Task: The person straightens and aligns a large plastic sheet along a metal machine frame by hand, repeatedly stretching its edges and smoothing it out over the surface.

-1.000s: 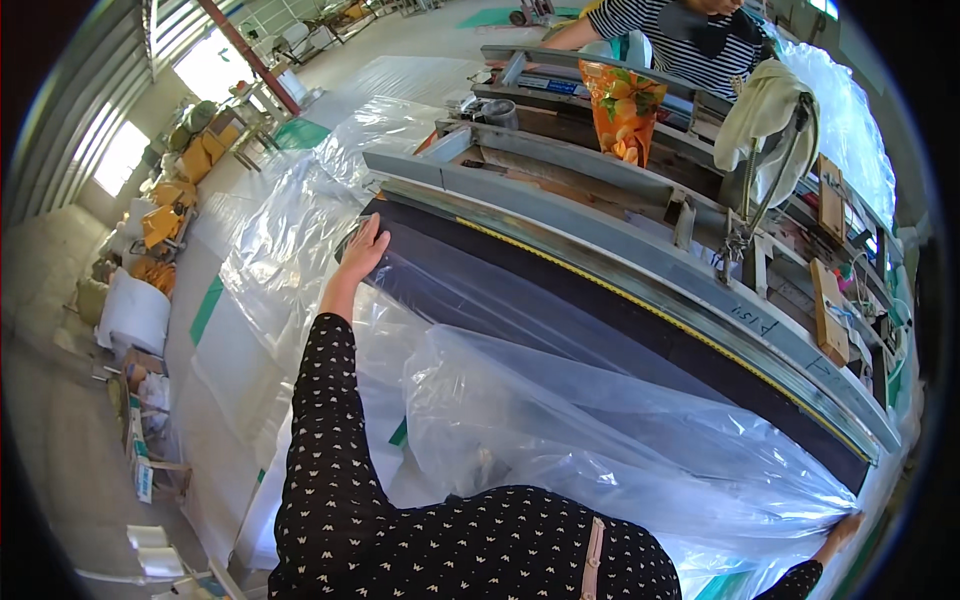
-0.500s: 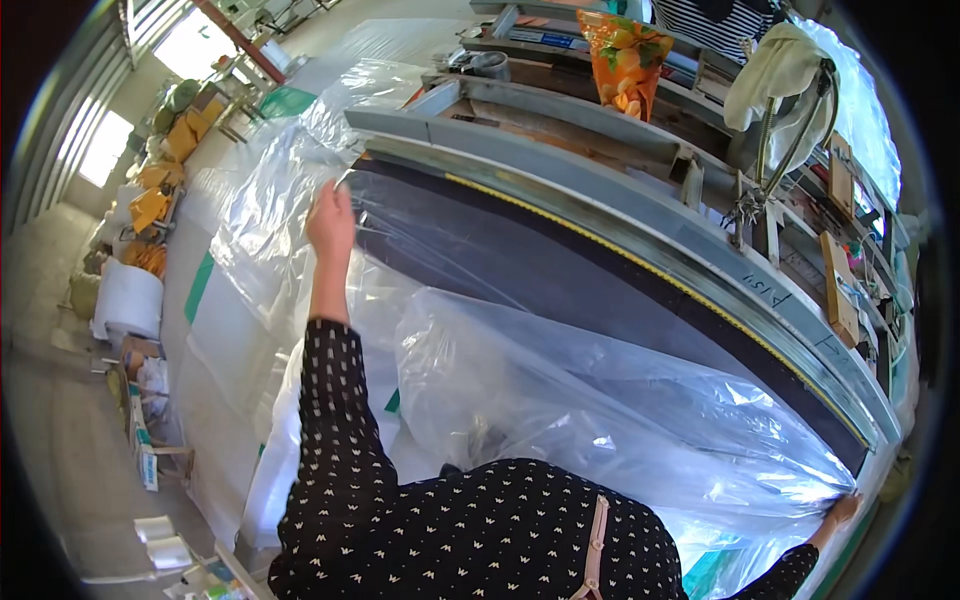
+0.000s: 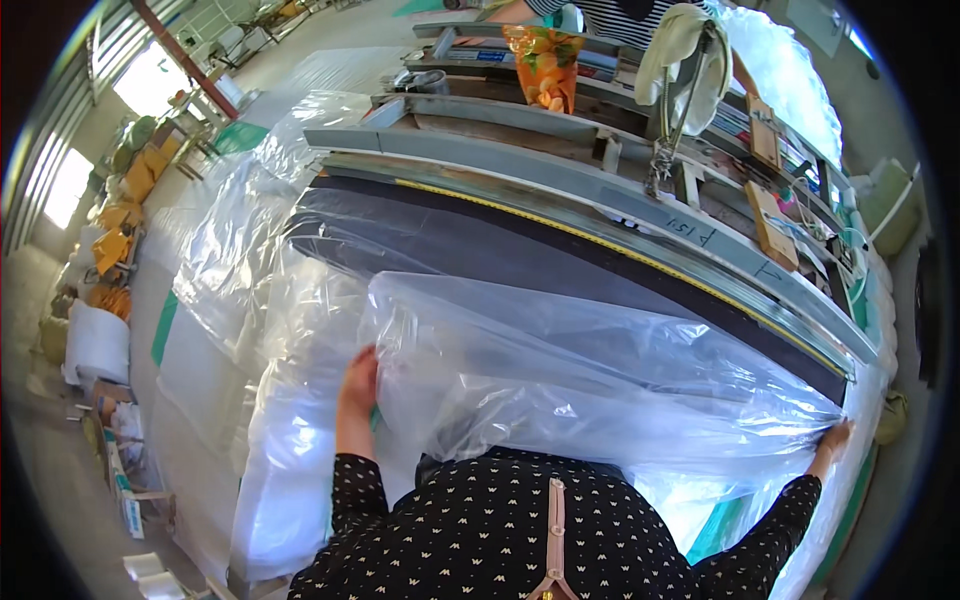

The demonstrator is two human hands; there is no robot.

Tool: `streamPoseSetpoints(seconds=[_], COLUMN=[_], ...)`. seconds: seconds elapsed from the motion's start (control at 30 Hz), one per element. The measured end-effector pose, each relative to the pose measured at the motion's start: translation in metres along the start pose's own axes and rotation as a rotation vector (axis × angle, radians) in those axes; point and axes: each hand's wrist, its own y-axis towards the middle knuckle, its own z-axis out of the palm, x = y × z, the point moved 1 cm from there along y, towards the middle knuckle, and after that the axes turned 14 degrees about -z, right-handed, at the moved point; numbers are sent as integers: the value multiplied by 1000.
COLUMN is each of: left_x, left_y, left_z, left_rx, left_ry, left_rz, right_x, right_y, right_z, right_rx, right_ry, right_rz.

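An orange printed bag (image 3: 545,65) stands on the far metal frame at the top. White sacks (image 3: 95,340) lie on the floor at the left, yellow bags (image 3: 125,200) beyond them

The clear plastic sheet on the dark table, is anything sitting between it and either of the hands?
Nothing visible. The left hand rests directly on the near left edge of the clear plastic sheet, and the right hand touches its far right corner. The dark table beyond carries only more plastic.

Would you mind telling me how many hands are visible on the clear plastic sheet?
2: the left hand grips the clear plastic sheet at its near left edge; the right hand holds its far right corner. None other shows.
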Motion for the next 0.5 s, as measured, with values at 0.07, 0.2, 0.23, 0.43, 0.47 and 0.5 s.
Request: streamPoseSetpoints(seconds=[0.07,0.2,0.23,0.43,0.47,0.5], left_x=[-46,-87,-78,-1,-12,-23], left_y=[3,16,24,40,33,26], left_z=[34,43,33,-38,-48,-57], left_rx=[121,-372,-467,-258,-407,-561], left_ry=[49,547,765,1299,1387,1453], left_rz=[133,261,411,116,396,682], right_x=[5,14,10,16,22,29], right_y=[-4,2,6,7,7,6], right_z=[-35,-49,-46,-49,-50,-51], right_rx=[-74,-111,-113,-49,-56,-59], right_ry=[13,14,23,89,92,97], right_rz=[58,-3,-4,65,50,53])
